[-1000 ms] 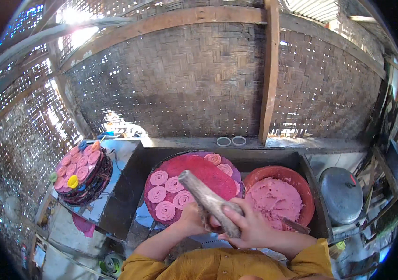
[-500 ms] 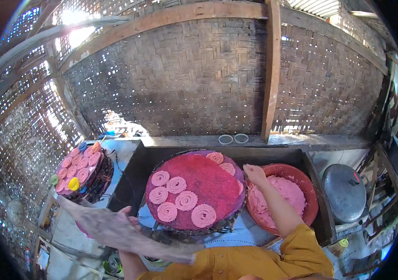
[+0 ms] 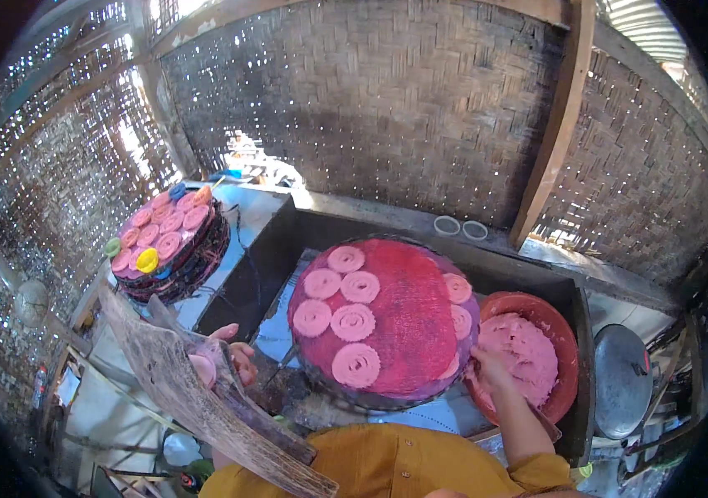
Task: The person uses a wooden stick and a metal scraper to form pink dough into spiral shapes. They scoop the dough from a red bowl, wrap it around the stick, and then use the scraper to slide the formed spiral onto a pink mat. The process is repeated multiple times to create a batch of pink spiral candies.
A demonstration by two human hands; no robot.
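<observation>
My left hand point(image 3: 237, 357) holds a long, weathered wooden implement point(image 3: 171, 373) at the lower left, with pink dough point(image 3: 203, 368) between its pieces. My right hand point(image 3: 491, 369) grips the right edge of a round mat point(image 3: 416, 336), red and purple, bearing several pink dough spirals point(image 3: 352, 322). To the right of it, a red-brown basin point(image 3: 565, 373) holds a mound of soft pink dough point(image 3: 516, 349); a handle sticks out at its lower edge, partly hidden by my forearm.
A stack of round mats point(image 3: 213, 266) with coloured spirals sits on a pale ledge at left. A dark trough point(image 3: 329, 224) surrounds the middle mat and basin. Two small rings point(image 3: 460, 227) lie on the back sill. A dented metal lid point(image 3: 624, 382) is at right, below woven walls point(image 3: 395, 116).
The wooden implement has moved from between both hands to the lower left. My right hand has left it for the mat, which has turned slightly. The view has swung left and tilted.
</observation>
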